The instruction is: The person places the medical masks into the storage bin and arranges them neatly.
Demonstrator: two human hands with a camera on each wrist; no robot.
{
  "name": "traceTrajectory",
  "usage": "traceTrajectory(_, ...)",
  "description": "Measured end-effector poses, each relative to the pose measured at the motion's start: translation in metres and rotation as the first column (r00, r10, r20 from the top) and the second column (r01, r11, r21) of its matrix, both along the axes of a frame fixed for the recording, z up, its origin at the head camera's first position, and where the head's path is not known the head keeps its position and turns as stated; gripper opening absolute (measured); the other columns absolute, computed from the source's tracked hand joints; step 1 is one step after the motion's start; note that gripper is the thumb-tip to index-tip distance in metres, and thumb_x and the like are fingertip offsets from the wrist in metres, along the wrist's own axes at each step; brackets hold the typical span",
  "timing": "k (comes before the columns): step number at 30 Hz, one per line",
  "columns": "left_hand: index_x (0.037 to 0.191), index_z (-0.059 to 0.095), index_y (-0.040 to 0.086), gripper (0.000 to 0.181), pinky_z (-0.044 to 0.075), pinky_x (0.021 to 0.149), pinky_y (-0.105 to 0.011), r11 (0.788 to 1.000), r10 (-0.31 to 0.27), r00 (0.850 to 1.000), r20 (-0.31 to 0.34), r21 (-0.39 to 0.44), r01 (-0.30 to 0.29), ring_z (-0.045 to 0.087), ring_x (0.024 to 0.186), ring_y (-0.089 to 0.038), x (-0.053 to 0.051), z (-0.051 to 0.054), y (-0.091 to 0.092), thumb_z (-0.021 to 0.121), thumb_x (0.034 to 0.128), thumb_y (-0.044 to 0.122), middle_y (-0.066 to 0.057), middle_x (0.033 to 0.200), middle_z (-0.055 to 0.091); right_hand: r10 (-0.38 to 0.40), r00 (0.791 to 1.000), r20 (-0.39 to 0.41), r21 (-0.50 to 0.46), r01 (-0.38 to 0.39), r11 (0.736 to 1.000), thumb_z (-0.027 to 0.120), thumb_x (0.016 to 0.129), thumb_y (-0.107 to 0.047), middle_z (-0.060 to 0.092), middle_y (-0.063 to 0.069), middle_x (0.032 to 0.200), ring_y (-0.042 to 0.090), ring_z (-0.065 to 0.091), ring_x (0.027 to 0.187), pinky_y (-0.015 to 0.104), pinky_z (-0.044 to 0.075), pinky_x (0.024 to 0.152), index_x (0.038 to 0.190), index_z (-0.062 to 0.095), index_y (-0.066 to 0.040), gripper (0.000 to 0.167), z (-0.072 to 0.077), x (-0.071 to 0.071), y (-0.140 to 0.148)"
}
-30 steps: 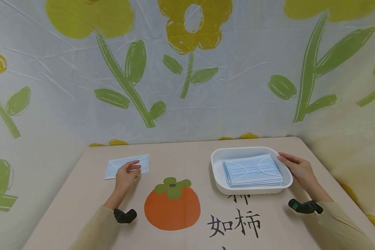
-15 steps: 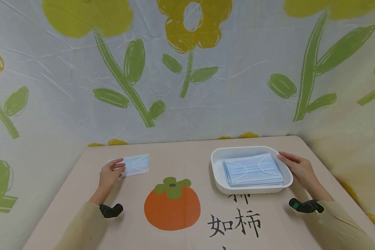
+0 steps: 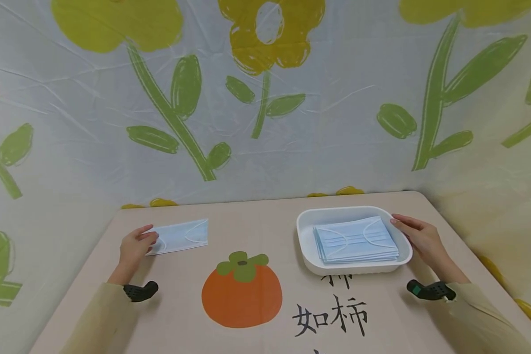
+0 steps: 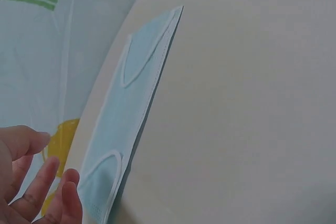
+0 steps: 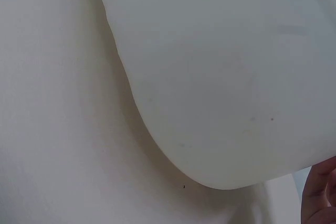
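A single light-blue face mask [image 3: 183,236] with white ear loops lies flat at the table's left. Over its left end is my left hand [image 3: 133,246], thumb and fingers apart. The left wrist view has the same mask [image 4: 126,98] beside the fingers [image 4: 37,187], with nothing between them. On the right stands a white plastic tray [image 3: 307,246] holding a stack of folded masks [image 3: 356,240]. My right hand [image 3: 425,241] grips the tray's right rim, thumb on top. In the right wrist view the tray's outer wall [image 5: 210,87] covers most of the picture.
The beige table [image 3: 248,216] bears a printed orange persimmon [image 3: 242,297] and black characters [image 3: 332,317]. A pale curtain [image 3: 336,157] with yellow flowers hangs behind and around the table's far edge.
My left hand has moved leftward across the single mask to its left end, uncovering the right part. The mask stays about where it was. The right hand and tray hold still.
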State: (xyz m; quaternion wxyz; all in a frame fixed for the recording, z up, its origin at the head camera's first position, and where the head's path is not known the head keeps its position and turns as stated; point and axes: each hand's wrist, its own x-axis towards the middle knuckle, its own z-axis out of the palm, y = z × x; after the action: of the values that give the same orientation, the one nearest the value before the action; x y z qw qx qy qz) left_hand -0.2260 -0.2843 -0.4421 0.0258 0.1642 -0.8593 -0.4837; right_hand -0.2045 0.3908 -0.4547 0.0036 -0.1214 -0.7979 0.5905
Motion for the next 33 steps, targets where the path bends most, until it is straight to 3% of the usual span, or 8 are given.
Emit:
traceTrajectory(8, 0.135, 0.05, -0.002, 0.05, 0.051, 0.063, -0.013, 0.999, 0.037, 0.999, -0.016, -0.023, -0.038, 0.06, 0.07, 0.006, -0.004, 0.003, -0.01, 0.061, 0.0929, 0.022, -0.015, 0.111, 0.071, -0.003, 1.0, 0.007, 0.025, 0.003, 1.0, 0.062, 0.09, -0.046, 0.05, -0.034, 0.087, -0.017, 0.054, 0.079, 0.008, 0.051, 0.07, 0.138, 0.05, -0.005, 0.065, -0.001, 0.0, 0.0)
traceTrajectory(18, 0.136, 0.05, -0.003, 0.05, 0.049, 0.06, -0.011, 0.995, 0.055, 0.998, 0.025, -0.085, -0.052, 0.06, 0.074, 0.0, -0.013, 0.002, -0.021, 0.061, 0.0923, 0.02, -0.026, 0.124, 0.061, -0.017, 1.0, 0.014, 0.044, 0.016, 0.999, 0.061, 0.09, -0.047, 0.049, -0.033, 0.088, -0.016, 0.053, 0.079, 0.008, 0.051, 0.07, 0.14, 0.046, -0.001, 0.07, 0.0, 0.0, -0.001)
traceTrajectory(23, 0.136, 0.049, -0.002, 0.052, 0.045, 0.058, -0.009, 0.993, 0.085, 0.994, 0.071, -0.084, -0.079, 0.064, 0.094, -0.019, -0.014, -0.001, -0.02, 0.061, 0.0919, 0.022, -0.026, 0.128, 0.058, -0.024, 0.999, 0.023, 0.044, 0.023, 0.999, 0.061, 0.089, -0.049, 0.048, -0.033, 0.088, -0.015, 0.052, 0.08, 0.008, 0.051, 0.071, 0.141, 0.045, -0.002, 0.071, 0.0, 0.0, -0.001)
traceTrajectory(27, 0.14, 0.045, 0.0, 0.054, 0.043, 0.063, -0.012, 0.993, 0.109, 0.986, 0.124, -0.061, -0.102, 0.054, 0.117, -0.034, -0.014, -0.004, -0.019, 0.058, 0.0935, 0.023, -0.027, 0.135, 0.052, -0.03, 0.999, 0.032, 0.051, 0.029, 0.998, 0.061, 0.089, -0.049, 0.048, -0.031, 0.091, -0.014, 0.052, 0.081, 0.008, 0.051, 0.072, 0.141, 0.044, -0.002, 0.072, -0.001, 0.0, -0.001)
traceTrajectory(33, 0.141, 0.043, 0.0, 0.054, 0.04, 0.064, -0.014, 0.991, 0.132, 0.979, 0.156, -0.055, -0.125, 0.049, 0.124, -0.037, -0.014, -0.011, -0.018, 0.057, 0.0941, 0.023, -0.027, 0.138, 0.049, -0.037, 0.998, 0.042, 0.092, 0.033, 0.995, 0.058, 0.09, -0.051, 0.052, -0.016, 0.11, -0.012, 0.05, 0.084, 0.008, 0.051, 0.073, 0.143, 0.041, 0.0, 0.075, -0.001, -0.001, -0.003)
